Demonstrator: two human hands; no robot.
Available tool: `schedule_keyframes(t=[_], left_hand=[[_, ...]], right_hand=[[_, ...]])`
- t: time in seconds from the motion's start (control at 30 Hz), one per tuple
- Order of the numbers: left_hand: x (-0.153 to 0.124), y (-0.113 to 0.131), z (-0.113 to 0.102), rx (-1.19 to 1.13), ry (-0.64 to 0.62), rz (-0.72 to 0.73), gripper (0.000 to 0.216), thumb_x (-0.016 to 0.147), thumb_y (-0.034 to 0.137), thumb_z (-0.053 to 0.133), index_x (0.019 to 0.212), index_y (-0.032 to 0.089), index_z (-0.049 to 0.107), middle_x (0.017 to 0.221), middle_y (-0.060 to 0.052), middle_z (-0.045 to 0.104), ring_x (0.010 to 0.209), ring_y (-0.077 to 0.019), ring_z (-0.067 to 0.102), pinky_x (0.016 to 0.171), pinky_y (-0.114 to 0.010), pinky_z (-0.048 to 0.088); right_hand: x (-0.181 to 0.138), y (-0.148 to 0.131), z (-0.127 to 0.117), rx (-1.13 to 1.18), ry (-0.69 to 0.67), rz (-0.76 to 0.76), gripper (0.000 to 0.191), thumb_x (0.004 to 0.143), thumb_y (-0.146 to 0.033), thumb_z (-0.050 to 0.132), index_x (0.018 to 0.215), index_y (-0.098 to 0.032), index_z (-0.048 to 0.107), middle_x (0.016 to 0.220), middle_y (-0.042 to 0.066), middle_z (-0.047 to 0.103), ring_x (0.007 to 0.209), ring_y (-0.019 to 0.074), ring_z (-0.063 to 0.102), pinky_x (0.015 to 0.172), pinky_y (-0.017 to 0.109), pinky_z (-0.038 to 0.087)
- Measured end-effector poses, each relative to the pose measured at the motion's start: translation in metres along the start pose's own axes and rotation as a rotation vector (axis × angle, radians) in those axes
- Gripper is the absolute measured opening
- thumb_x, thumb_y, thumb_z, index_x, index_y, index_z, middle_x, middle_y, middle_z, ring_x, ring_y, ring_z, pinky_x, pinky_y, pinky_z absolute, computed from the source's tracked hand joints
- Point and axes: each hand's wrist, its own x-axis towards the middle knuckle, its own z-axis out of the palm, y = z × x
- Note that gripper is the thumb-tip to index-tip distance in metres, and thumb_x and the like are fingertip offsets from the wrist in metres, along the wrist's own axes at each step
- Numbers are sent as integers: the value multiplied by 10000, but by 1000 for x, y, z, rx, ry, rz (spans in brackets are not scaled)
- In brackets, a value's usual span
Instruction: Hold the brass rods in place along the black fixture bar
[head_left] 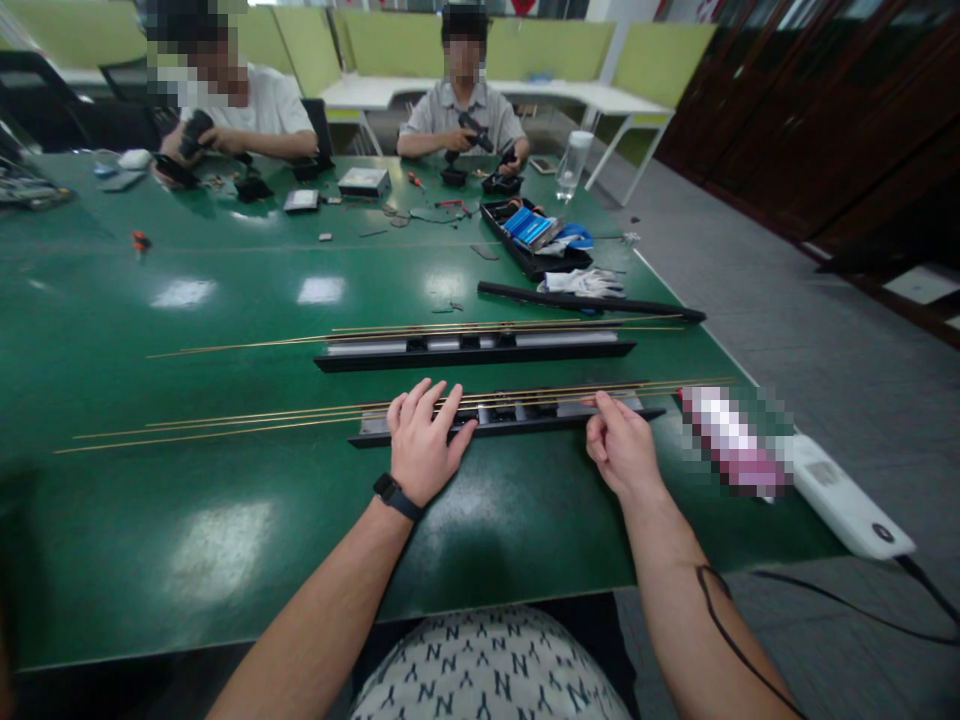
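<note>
The near black channel (517,428), a long shallow strip with a silvery inside and dark blocks, lies across the table before me. Several thin gold-coloured rods (247,415) run lengthwise over it and stick out past both ends. My left hand (426,440) rests palm down on the channel's left part and the rods, fingers spread. At the channel's right part, my right hand (624,445) has its fingers curled and its index fingertip at the rods; whatever it pinches is too small to make out. Beyond lies a similar far channel (480,352) with more gold rods.
A dark bar (592,300) and white gloves (581,283) lie behind the channels, near a black tray (536,262) holding blue items. At right are a blurred pink object (731,445) and a white power strip (847,495). Two people handle power tools across the green table (225,540).
</note>
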Motion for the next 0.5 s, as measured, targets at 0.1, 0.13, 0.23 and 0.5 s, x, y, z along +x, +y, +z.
schedule_keyframes(t=[0.1, 0.13, 0.23, 0.5], left_hand=[[0, 0, 0, 2, -4, 1, 466, 950, 418, 627, 1389, 263, 618, 1400, -122, 639, 1400, -329, 489, 1165, -512, 289], [0, 0, -1, 6, -3, 3, 465, 952, 420, 625, 1388, 259, 619, 1400, -121, 639, 1400, -329, 488, 1167, -513, 286], [0, 0, -1, 20, 4, 8, 462, 958, 425, 620, 1385, 249, 619, 1397, -120, 641, 1398, -329, 489, 1167, -519, 281], [-1, -2, 0, 5, 12, 14, 464, 943, 416, 640, 1379, 261, 625, 1388, -121, 647, 1385, -331, 503, 1161, -522, 293]], right_hand=[[0, 0, -1, 31, 44, -20, 325, 830, -492, 763, 899, -194, 655, 468, -63, 545, 266, 49, 330, 265, 154, 217], [0, 0, -1, 37, 49, -22, 320, 830, -490, 764, 896, -197, 652, 471, -65, 544, 268, 48, 331, 266, 153, 218], [-1, 0, 1, 32, 21, -4, 336, 807, -488, 792, 884, -190, 657, 475, -67, 542, 272, 41, 328, 269, 148, 219], [-3, -2, 3, 17, 16, 10, 358, 803, -495, 788, 897, -172, 669, 458, -59, 544, 265, 44, 327, 268, 152, 204]])
